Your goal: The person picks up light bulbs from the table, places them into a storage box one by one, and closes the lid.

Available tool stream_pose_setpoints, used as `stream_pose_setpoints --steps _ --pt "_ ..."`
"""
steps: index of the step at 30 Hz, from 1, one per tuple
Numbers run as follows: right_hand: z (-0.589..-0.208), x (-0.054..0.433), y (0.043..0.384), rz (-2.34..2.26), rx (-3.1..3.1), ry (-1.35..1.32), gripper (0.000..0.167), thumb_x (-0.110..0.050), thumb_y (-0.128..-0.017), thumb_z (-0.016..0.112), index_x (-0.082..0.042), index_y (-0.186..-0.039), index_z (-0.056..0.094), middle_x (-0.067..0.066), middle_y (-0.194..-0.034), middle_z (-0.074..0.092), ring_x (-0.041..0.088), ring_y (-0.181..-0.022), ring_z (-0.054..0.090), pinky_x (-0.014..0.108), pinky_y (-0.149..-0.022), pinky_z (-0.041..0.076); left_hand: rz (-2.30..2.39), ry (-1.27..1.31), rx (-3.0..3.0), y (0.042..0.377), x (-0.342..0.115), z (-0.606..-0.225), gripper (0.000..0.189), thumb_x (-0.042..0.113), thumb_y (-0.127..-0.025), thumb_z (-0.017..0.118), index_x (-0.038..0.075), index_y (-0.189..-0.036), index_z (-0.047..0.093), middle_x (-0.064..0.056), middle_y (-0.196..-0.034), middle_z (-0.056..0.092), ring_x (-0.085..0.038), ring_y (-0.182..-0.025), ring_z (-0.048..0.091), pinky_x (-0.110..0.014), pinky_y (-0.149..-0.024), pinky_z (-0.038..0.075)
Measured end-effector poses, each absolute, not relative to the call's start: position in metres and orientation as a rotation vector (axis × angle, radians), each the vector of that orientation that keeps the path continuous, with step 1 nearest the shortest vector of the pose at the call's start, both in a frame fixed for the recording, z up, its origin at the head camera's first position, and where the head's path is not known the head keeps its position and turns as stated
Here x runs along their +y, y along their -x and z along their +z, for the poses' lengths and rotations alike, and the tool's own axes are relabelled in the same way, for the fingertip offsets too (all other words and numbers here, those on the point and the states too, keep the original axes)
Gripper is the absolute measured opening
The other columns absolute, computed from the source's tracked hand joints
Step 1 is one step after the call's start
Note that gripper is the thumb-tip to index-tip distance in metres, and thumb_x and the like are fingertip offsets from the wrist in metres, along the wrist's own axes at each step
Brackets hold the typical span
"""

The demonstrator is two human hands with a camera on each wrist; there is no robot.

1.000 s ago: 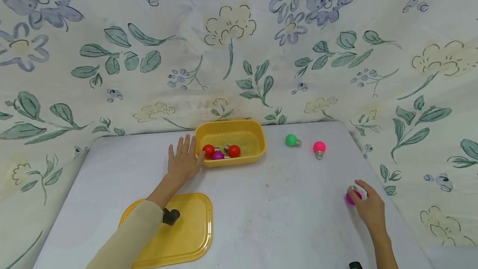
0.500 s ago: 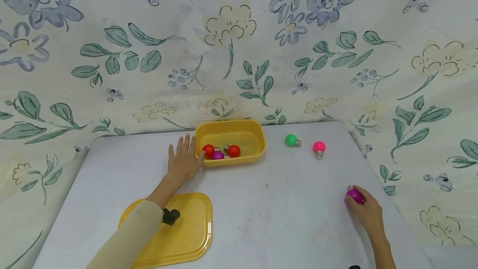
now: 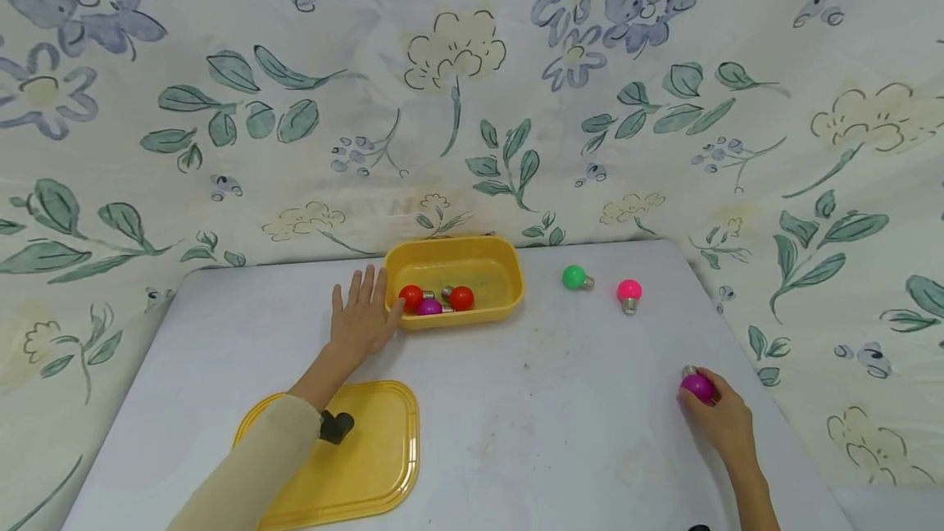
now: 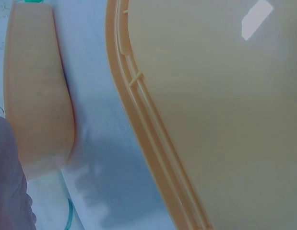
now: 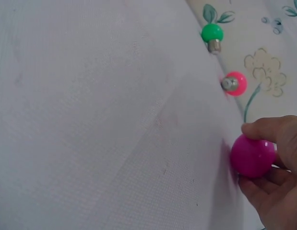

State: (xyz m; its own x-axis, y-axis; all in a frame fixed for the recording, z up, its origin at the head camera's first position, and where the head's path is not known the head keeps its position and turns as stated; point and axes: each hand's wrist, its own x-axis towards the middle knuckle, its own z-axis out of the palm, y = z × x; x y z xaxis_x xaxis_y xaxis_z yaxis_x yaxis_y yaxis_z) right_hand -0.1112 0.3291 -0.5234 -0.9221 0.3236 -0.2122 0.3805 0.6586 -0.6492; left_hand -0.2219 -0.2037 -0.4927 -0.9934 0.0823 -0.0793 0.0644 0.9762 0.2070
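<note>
At the table's right side my right hand (image 3: 726, 423) grips a purple light bulb (image 3: 696, 388), its metal base pointing away from me. The right wrist view shows thumb and fingers curled about the purple globe (image 5: 253, 155). My left hand (image 3: 359, 318) lies with straight fingers at the left end of a yellow basket (image 3: 505, 314), the thumb touching its rim. Inside the basket are two red bulbs (image 3: 461, 298) and a purple bulb (image 3: 429, 307). Beyond the right hand lie a green bulb (image 3: 574, 277) and a pink bulb (image 3: 629, 292).
Under my left forearm is a flat yellow tray (image 3: 383, 465), partly hidden by the sleeve (image 3: 251, 465). The white table (image 3: 546, 433) ends at a flowered cloth (image 3: 457, 121) hanging behind it. A small black object (image 3: 699, 528) shows at the bottom edge.
The right hand's fingers have closed around the purple bulb, which was partly hidden beneath them a second ago. My left hand has stayed in place by the basket.
</note>
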Motion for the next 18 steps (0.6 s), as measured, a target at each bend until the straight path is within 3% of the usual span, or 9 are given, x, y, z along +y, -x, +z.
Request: stream_pose_setpoints --steps 18 --pt "-0.511 0.308 0.115 -1.314 2.812 -0.295 0.053 -0.011 -0.096 0.066 0.003 -0.143 0.047 0.032 -0.142 0.046 0.050 -0.128 0.045 0.054 -0.099 0.044 0.312 -0.119 3.031 0.221 -0.203 -0.490 0.074 0.043 -0.106 0.034 -0.004 -0.157 0.010 -0.027 -0.162 0.006 -0.044 -0.149 0.001 -0.063 -0.114 -0.007"
